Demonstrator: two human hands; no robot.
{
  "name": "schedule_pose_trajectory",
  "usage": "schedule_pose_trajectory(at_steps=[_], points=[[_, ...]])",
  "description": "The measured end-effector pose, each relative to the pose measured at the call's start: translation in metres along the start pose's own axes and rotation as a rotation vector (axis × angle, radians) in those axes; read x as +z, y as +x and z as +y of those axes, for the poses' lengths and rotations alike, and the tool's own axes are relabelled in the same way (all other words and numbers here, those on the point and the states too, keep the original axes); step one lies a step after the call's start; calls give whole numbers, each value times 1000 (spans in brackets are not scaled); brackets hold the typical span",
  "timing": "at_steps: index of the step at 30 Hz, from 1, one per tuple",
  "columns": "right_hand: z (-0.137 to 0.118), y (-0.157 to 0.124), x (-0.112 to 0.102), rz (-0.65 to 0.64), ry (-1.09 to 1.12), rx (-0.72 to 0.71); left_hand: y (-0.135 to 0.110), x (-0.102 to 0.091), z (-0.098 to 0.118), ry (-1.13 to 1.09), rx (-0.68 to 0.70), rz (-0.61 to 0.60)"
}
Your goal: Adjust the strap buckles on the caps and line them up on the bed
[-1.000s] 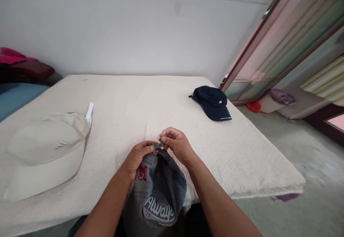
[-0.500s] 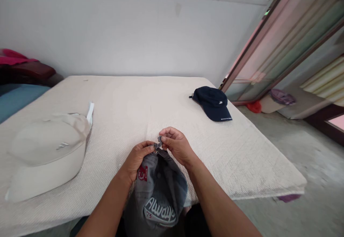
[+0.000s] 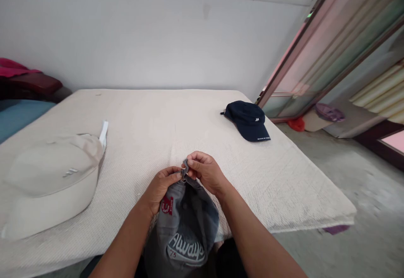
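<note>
A grey baseball cap (image 3: 172,227) with white "Always" lettering and a red patch hangs at the near edge of the covered surface, its back strap upward. My left hand (image 3: 162,185) pinches the cap at the strap's buckle. Between the thumb and fingers of my right hand (image 3: 205,170) is the loose end of the cap's strap (image 3: 185,165), just above the buckle. Fingers partly hide the buckle. A beige cap (image 3: 53,181) lies to the left, and a dark navy cap (image 3: 244,118) lies farther off to the right.
A cream textured cover (image 3: 151,122) spreads over the flat surface, which meets a pale wall (image 3: 126,38) at the back. Dark red and blue items (image 3: 25,114) stand at the left. Beyond the right edge are a concrete floor (image 3: 356,185) and a bin with a purple liner (image 3: 326,116).
My right hand has shifted slightly with the strap end, which now looks more upright and closer to the buckle. The view has turned a little; both other caps lie still.
</note>
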State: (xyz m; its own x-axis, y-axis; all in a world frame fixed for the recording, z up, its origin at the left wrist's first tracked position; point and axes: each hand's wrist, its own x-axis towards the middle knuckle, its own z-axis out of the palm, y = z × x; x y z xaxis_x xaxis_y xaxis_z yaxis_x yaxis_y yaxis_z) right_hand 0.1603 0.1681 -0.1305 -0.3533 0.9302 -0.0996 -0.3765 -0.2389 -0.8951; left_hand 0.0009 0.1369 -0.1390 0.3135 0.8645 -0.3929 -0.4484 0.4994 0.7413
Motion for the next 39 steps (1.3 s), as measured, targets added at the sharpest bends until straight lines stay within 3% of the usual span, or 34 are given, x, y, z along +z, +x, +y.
schedule_pose_trajectory(at_steps=[12,29,39], points=[[-4,-2,4,-17,111,12,-1,2,-1,-39,18,-49],[-5,-5,2,-69,82,16,-7,0,0,134,100,-85],[-5,-6,3,-111,220,-5,-3,-1,-3,78,132,-78]])
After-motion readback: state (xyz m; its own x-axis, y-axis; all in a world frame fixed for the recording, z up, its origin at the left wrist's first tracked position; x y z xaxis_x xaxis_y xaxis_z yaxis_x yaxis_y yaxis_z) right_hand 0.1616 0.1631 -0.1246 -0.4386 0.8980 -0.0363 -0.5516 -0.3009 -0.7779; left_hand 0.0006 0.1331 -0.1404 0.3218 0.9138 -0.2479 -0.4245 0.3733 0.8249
